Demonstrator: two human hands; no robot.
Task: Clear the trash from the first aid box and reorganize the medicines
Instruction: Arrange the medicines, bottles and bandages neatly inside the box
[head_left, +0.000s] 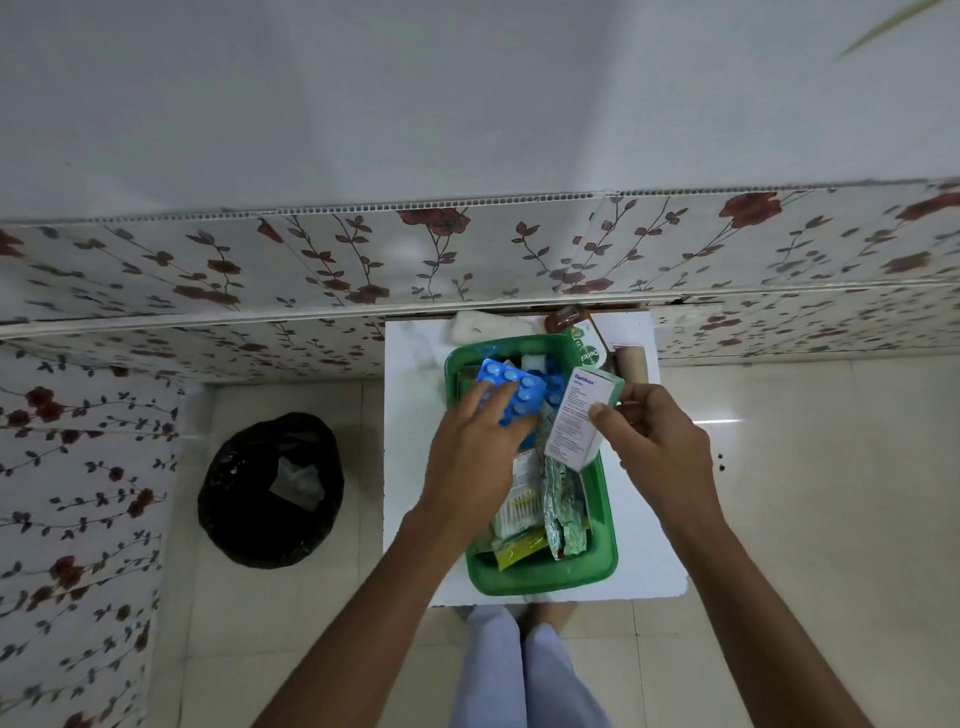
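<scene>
A green plastic first aid box (608, 540) stands on a small white table (410, 467). My left hand (472, 457) grips a blue blister strip of pills (511, 389) over the box's far end. My right hand (654, 441) holds a white medicine carton (576, 415) printed "Optibex", tilted above the box's right side. Inside the box lie a crumpled silver foil strip (566, 509), a packet of cotton swabs (519, 504) and a yellow-green sachet (514, 553). My left hand hides part of the contents.
A black-lined trash bin (270, 488) with white paper in it stands on the floor left of the table. Behind the box are a Dettol bottle (584, 338), a white gauze roll (483, 325) and a beige roll (631, 364). Floral wall panels rise behind.
</scene>
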